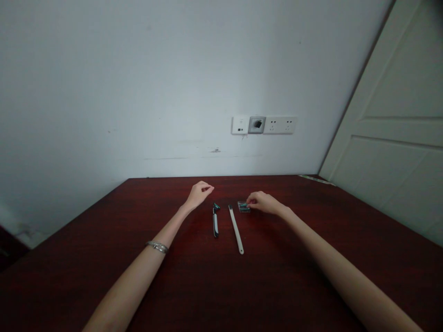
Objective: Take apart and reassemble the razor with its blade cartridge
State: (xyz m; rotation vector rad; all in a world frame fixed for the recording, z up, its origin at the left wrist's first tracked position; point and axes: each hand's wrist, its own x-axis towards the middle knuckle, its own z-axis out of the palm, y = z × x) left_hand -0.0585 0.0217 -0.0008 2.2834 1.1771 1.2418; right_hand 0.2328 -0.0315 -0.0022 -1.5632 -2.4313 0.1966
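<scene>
Case (244,211): under right hand (262,202), perhaps for steadying; whether pinched, cannot tell. Razor (215,222), stick (236,232): between hands, seemingly for reach. Left hand (198,193): fingertips pressed together.

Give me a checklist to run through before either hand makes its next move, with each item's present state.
1. Right hand at the transparent case: ok, fingertips at its edge.
2. Firm grip on the case: cannot tell.
3. Left hand empty: cannot tell; its fingertips are too small to read.
4. Razor lying on the table, apart from both hands: ok.
5. White stick apart from razor and case: ok.
</scene>
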